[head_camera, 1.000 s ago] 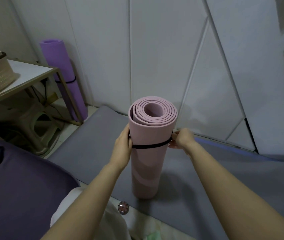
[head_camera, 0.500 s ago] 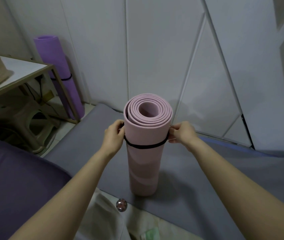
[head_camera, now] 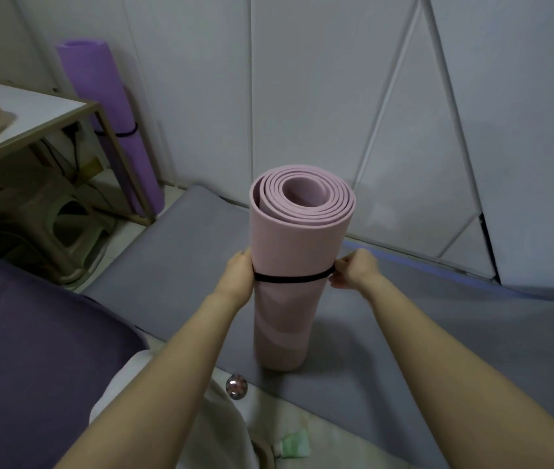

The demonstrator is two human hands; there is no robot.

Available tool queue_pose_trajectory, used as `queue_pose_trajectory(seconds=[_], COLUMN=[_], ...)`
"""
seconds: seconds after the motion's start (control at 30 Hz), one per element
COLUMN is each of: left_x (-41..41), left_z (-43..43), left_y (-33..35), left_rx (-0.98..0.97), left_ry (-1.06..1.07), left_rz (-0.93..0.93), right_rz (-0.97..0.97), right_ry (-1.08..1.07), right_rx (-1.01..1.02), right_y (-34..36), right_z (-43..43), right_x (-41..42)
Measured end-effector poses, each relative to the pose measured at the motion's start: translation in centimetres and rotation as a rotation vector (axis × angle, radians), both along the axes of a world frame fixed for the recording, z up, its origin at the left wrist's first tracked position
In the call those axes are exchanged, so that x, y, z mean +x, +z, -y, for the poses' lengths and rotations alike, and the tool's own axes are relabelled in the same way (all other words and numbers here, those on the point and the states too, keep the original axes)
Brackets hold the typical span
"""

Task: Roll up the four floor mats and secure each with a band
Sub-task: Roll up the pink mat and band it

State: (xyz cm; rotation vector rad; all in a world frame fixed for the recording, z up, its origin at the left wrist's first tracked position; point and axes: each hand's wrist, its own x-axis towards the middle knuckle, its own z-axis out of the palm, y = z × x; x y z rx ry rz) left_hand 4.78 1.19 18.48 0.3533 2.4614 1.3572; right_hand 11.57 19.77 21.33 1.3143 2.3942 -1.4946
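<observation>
pinching the black band (head_camera: 291,278) at the roll's right edge, the right hand (head_camera: 353,270) has its fingers curled tight on the loop. the left hand (head_camera: 238,277) curls round the left side of the pink mat (head_camera: 297,245) at band height; whether it also nips the band cannot be told. the band circles the roll about midway up. the pink mat stands upright, fully rolled, on a flat grey mat (head_camera: 174,265) near the white panelled wall (head_camera: 302,79). a dark purple mat (head_camera: 32,350) lies at lower left. a purple rolled mat (head_camera: 106,96) wearing its own dark band (head_camera: 121,133) stands in the far corner behind a table (head_camera: 32,110).
</observation>
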Motion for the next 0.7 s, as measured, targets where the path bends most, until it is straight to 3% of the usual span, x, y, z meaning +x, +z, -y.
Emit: queue_pose_trajectory(seconds=[0.2, 0.3, 0.4, 0.57, 0.7], left_x=[-0.3, -0.9, -0.6, 1.4, 2.4], left_z=[0.1, 0.4, -0.2, -1.5, -1.2], left_y=[0.1, 0.0, -0.5, -0.7, -0.6], left_rx=[0.006, 0.060, 0.115, 0.077, 0.128], left_ry=[0.022, 0.136, 0.250, 0.236, 0.217], left_rz=[0.133, 0.228, 0.280, 0.070, -0.099], right_rz=[-0.125, -0.212, -0.239, -0.216, -0.213], right_ry=[-0.073, -0.156, -0.184, -0.235, -0.148], right_rx=[-0.090, -0.281, -0.305, -0.313, -0.341], right_y=[-0.1, -0.5, -1.2, -1.4, -1.2], right_z=[1.5, 2.2, 2.7, 3.0, 2.8], right_x=[0.1, -0.3, -0.8, -0.4, -0.2])
